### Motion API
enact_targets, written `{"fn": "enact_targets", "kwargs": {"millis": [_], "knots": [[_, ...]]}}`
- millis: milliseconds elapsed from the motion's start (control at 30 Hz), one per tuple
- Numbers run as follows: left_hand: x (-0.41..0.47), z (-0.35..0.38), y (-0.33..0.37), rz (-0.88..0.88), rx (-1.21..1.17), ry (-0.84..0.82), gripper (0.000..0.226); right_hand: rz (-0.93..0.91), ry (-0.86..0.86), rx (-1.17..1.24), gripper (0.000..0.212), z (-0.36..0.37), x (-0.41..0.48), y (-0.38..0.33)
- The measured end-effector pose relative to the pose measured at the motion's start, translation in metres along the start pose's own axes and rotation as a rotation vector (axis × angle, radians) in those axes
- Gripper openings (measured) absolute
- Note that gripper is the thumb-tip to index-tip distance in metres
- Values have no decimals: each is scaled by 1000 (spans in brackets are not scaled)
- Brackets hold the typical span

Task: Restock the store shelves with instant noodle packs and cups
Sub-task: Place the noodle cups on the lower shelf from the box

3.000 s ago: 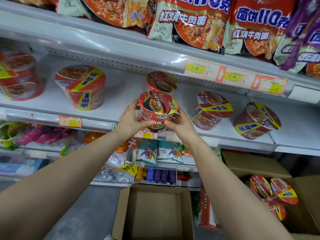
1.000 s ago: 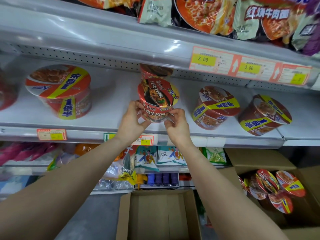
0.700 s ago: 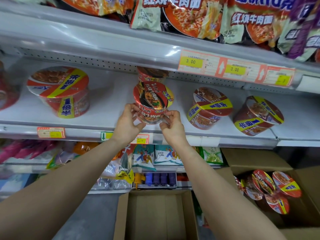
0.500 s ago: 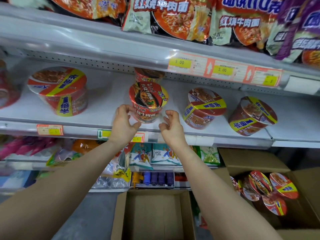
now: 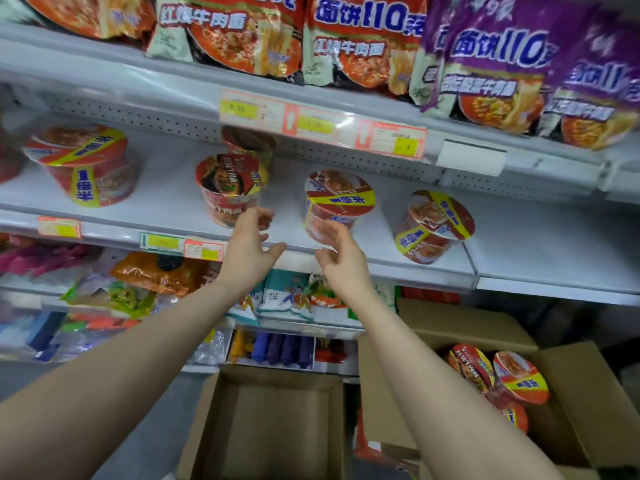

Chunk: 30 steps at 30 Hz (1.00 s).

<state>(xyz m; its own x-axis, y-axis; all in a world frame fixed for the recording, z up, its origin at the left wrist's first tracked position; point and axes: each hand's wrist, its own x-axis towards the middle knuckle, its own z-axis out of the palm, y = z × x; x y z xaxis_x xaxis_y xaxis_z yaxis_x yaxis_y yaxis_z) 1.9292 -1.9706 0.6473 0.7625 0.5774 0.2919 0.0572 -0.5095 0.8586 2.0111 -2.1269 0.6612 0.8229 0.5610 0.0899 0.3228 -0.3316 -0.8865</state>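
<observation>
While the dark-lidded noodle cup (image 5: 230, 188) stands on the middle shelf (image 5: 166, 211), neither hand grips it, so the placing step looks done.
The left hand (image 5: 247, 251) hovers just right of that cup's base, fingers loosely spread and holding nothing; the right hand (image 5: 341, 258) is farther right of the cup, likewise relaxed and empty. The next move probably calls for reaching well below and right of the cup to the cardboard box (image 5: 571, 393), where spare cups (image 5: 498, 375) lie, and gripping one.

White metal shelving (image 5: 540, 237) (perforated back panel (image 5: 363, 162)) stands on a grey floor (image 5: 166, 431), evenly lit.
</observation>
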Motion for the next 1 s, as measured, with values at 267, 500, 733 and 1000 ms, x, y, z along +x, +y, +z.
{"fn": "enact_targets", "kwargs": {"millis": [267,500,733,1000], "knots": [[-30,93,62,83,-94,-190,45,66,97,-41,50,-105,-44,42],[-63,175,91,109,-121,-471,48,194,276,-114,53,-173,-109,89],[-110,252,102,97,-126,-697,60,382,405,-136,53,-227,-171,152],[-127,350,87,-23,89,-883,84,626,383,-92,70,-273,-189,248]]}}
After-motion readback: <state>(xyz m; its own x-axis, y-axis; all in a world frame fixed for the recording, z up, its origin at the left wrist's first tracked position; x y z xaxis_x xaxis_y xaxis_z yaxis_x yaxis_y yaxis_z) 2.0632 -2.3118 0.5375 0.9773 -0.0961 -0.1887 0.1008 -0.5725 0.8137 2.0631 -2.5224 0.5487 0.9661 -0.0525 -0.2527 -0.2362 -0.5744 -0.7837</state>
